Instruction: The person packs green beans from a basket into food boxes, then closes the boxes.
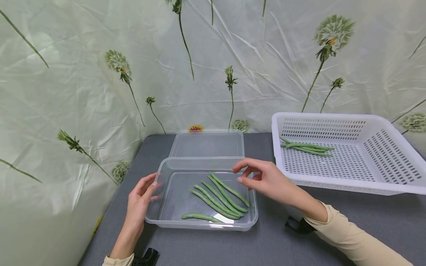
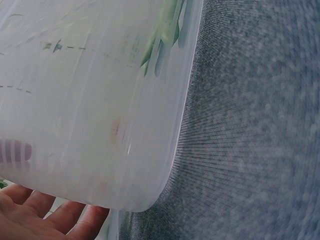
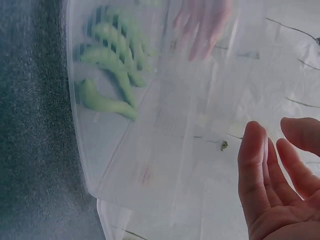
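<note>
A clear plastic container [image 1: 173, 224] sits before me, with several green beans [image 1: 216, 201] lying across its bottom. At its left side, my left hand [image 1: 139, 201] holds the wall, thumb at the rim and other fingers along the outside. The left wrist view has those fingers [image 2: 92, 222] right at the container's edge. My right hand [image 1: 266, 181] hovers over the container's right rim, its thumb and forefinger apart and its fingers loosely bent. Nothing is between them in the right wrist view, where beans [image 3: 107, 57] show blurred through the wall.
A white perforated basket [image 1: 382, 188] stands at the right, with several more green beans [image 1: 307, 148] at its left end. Behind the container lies a translucent lid [image 1: 209, 144]. Flower-printed sheeting [image 1: 199, 99] rises behind and left of the grey tabletop [image 1: 199, 247].
</note>
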Demonstrator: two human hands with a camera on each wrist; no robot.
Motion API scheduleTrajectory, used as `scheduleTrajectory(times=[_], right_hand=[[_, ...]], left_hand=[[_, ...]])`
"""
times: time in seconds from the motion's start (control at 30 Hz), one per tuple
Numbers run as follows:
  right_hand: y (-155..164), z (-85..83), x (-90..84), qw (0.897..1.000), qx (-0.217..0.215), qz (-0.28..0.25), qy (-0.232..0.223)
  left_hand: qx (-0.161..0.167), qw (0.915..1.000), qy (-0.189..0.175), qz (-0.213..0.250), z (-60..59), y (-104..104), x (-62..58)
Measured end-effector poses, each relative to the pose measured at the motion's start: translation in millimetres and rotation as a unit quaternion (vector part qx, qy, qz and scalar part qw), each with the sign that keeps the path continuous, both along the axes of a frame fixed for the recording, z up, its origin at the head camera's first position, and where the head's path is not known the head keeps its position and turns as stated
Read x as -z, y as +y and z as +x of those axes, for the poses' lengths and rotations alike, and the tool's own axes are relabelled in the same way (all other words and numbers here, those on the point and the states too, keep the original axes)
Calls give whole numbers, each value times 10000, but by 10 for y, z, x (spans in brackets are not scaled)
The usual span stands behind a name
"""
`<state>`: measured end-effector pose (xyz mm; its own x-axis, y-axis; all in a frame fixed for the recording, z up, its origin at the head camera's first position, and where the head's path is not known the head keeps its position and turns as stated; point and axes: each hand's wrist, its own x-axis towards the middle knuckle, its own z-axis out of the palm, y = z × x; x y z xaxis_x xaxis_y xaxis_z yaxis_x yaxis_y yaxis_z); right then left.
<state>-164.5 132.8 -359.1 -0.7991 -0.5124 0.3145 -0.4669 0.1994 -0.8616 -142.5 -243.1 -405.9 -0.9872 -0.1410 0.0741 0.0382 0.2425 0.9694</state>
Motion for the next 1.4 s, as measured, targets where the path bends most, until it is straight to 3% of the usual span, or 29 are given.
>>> scheduleTrajectory(times=[0.37,0.9,1.2,1.4], right_hand=[[278,153,-179,9999,125,61,-61],[712,235,-383,9944,595,712,500],[914,194,-600,9842,712,1009,1273],[1046,75,-733,9818,798,1322,1110]], left_hand=[[-60,9999,-53,67,20,13,-11],[-142,9995,-273,117,16,31,-18],[-83,9998,-125,155,6,30,-36],[-71,9998,-100,163,7,19,-33]])
